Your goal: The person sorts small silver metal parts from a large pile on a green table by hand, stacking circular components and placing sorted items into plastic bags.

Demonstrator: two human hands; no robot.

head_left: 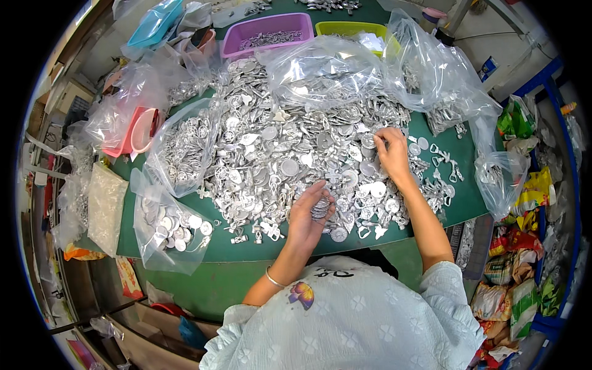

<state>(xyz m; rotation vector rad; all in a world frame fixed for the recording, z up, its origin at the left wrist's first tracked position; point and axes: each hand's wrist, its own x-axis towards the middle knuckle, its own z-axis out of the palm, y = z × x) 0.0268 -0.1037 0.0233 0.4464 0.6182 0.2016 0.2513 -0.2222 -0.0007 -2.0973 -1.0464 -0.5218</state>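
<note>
A broad heap of small silvery metal castings (265,154) covers the middle of the green table: round discs, cross shapes, rings and other flat charms. Near the heap's front edge, my left hand (308,213) is curled around a stack of round metal discs (320,208). On the right side of the heap, my right hand (393,154) bends over the pieces, thumb and forefinger slightly apart. A round disc (368,141) lies right by those fingertips, and I see nothing held between them.
Clear plastic bags of castings (166,225) lie left of the heap, with another bag (431,68) at the back right. Behind it stand a purple basin (230,38) of small parts and a yellow-green basin (327,28). Loose pieces (445,161) are scattered on the right of the table.
</note>
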